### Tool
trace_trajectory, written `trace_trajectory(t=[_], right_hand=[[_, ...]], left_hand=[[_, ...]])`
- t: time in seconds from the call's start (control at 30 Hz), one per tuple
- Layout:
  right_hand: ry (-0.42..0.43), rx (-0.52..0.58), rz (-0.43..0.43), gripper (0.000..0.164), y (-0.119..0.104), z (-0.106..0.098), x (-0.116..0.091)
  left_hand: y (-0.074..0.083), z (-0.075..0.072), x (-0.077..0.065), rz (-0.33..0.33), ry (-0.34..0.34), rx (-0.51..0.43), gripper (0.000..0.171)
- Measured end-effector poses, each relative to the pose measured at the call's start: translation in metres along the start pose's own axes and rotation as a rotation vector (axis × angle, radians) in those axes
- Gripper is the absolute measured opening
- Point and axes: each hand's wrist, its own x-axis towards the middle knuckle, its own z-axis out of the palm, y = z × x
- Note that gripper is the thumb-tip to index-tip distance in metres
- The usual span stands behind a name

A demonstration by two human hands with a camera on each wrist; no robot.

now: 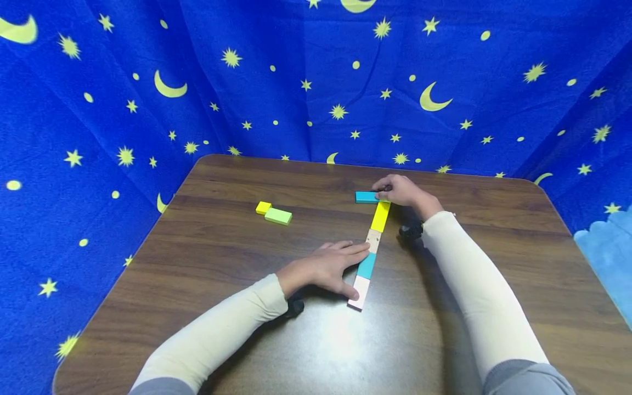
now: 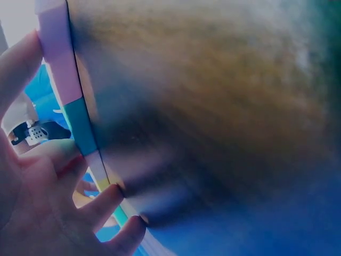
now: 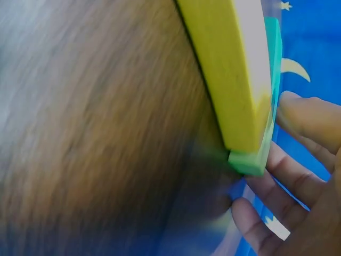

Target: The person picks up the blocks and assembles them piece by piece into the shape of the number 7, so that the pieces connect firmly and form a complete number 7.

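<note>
A row of flat blocks lies on the table: a pink block (image 1: pixel 360 291), a teal block (image 1: pixel 366 266), a beige block (image 1: pixel 373 240) and a yellow block (image 1: pixel 380 217). At its far end are a light green block (image 3: pixel 248 161), mostly covered in the head view, and a blue-green block (image 1: pixel 365 197) pointing left. My left hand (image 1: pixel 332 270) lies along the row's left side, its fingers stretched, thumb on the pink block and fingertips by the beige one. Bent over the far end, my right hand (image 1: pixel 402 192) holds the light green block, its thumb beside the blue-green one.
Left of the row, a small yellow block (image 1: pixel 264 208) and a lime-green block (image 1: pixel 278 216) lie touching on the brown wooden table (image 1: pixel 217 247). A blue cloth (image 1: pixel 296 82) with moons and stars hangs behind the far edge and along the left side.
</note>
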Motion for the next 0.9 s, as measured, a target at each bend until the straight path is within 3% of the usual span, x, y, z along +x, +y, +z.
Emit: trace_trajectory(t=[0.2,0.9], right_hand=[[0.004,0.042,0.039,0.033,0.0033,0.0008,-0.0065],[0.035,0.051,0.051,0.03,0.0075,0.0021,-0.0091]], left_hand=[[0.0006,0.0009,-0.0006,-0.014,-0.015,0.002,0.097],[0.0037,-0.0034,-0.0025,0.008,0.005,-0.009,0.096]])
